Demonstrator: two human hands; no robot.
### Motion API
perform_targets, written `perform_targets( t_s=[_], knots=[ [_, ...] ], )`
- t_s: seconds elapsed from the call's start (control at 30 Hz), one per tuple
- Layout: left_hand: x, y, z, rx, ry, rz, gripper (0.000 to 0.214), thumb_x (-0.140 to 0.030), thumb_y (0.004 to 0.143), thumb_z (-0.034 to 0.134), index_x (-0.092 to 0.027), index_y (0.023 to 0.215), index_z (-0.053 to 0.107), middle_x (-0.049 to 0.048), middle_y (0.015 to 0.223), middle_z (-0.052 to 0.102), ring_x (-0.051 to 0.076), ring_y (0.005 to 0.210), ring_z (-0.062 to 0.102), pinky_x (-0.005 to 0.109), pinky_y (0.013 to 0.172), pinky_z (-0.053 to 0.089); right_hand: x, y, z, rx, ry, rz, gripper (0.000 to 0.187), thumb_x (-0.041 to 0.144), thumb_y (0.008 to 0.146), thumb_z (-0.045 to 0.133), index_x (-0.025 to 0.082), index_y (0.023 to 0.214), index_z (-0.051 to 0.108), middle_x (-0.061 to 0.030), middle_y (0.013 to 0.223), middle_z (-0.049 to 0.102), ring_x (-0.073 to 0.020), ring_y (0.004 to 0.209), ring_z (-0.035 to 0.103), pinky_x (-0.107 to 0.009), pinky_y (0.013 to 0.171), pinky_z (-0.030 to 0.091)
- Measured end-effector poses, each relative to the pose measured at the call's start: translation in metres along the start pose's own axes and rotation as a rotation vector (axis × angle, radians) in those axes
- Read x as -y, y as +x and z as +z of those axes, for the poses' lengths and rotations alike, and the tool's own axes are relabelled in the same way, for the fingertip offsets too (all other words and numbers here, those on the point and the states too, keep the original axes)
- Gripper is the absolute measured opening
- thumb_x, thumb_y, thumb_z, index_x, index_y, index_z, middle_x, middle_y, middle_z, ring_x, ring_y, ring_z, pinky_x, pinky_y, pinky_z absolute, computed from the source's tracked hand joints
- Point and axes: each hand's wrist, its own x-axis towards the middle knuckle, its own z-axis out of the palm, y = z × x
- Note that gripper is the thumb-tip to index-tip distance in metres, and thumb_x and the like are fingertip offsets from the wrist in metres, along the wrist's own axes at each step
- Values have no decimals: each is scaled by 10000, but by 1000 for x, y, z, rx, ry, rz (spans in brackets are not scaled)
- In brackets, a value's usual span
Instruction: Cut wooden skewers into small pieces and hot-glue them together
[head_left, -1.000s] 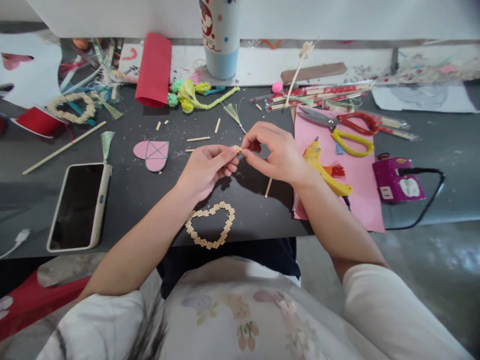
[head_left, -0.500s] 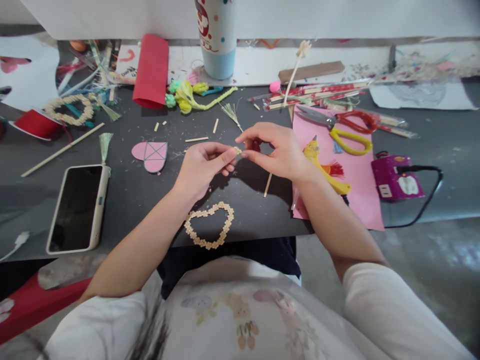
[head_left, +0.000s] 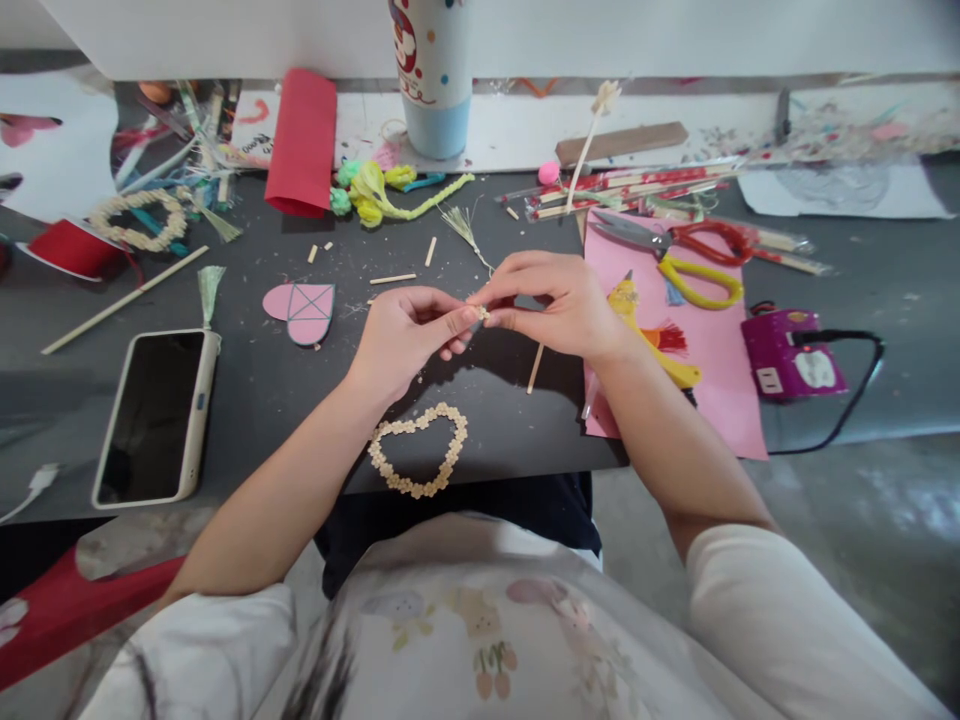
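Between my two hands is a small pale flower-like piece, too small to make out fully. My left hand pinches it between thumb and forefinger, the other fingers curled beneath. My right hand closes on its other side, with thumb and fingertips against it. Below them, near the table's front edge, lies a heart-shaped ring of pale little flowers. A pink heart cutout with green lines rests left of my left hand. Short pale sticks lie around, and one is under my right hand.
At the right, scissors and a yellow-handled tool lie on pink paper, beside a purple box with a black cable. A phone lies at the left. A tall cup stands at the back near red paper.
My right hand's fingertips have come closer to my left and now press on the small piece, which has shifted slightly right and down. Everything else on the table stays put.
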Motion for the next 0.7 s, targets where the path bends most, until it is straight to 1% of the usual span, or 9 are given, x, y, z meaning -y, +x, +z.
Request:
perform_targets(
  t_s=[0.3,0.43,0.53,0.7],
  knots=[
    [3,0,-1,-12,16,-34,264,-405,637,793,-173,661,668,-5,558,614,63,459,541,202,463,400,1,1,1,10,10,-4,102,252,821,647,185,876,702,-19,788,681,-113,727,607,-257,647,480],
    [2,1,-2,1,16,-42,282,-421,635,792,-169,661,670,-2,561,620,57,456,532,186,448,390,2,1,2,14,10,11,89,233,818,645,183,867,701,-18,783,678,-114,724,600,-259,648,476],
    [1,2,-3,55,-14,-72,323,-458,646,779,-156,659,667,6,569,626,50,460,529,169,442,391,2,1,3,4,42,92,99,230,804,655,178,872,705,-21,776,670,-112,719,585,-257,647,470],
    [2,6,-5,111,-74,-171,374,-517,687,732,-148,685,669,14,582,623,35,455,507,154,431,385,-3,1,6,22,259,291,226,327,768,697,152,910,715,-41,823,685,-111,733,600,-250,662,485]
  ],
)
